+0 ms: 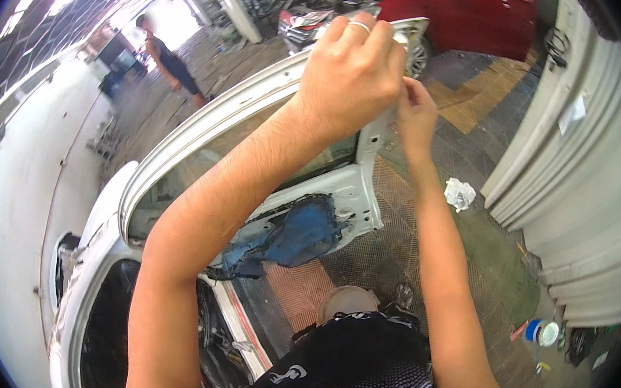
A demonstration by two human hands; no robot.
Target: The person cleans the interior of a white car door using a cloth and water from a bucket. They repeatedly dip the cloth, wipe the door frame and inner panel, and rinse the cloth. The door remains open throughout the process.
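Both arms reach up to the top rear corner of an open white car door point(259, 104). The left hand point(351, 68), a ring on one finger, curls over the upper edge of the door frame; the right hand point(415, 114) is just beside it, its fingers point(408, 92) pinched at the same corner, on something too small to make out. A blue sheet point(296, 233) hangs on the door's inner panel. On the tiled floor point(482, 83) lie a crumpled white rag point(460, 194) and a blue-and-white tape roll point(542, 332). A red car point(466, 15) stands beyond, and another person point(168, 60) stands far off at left.
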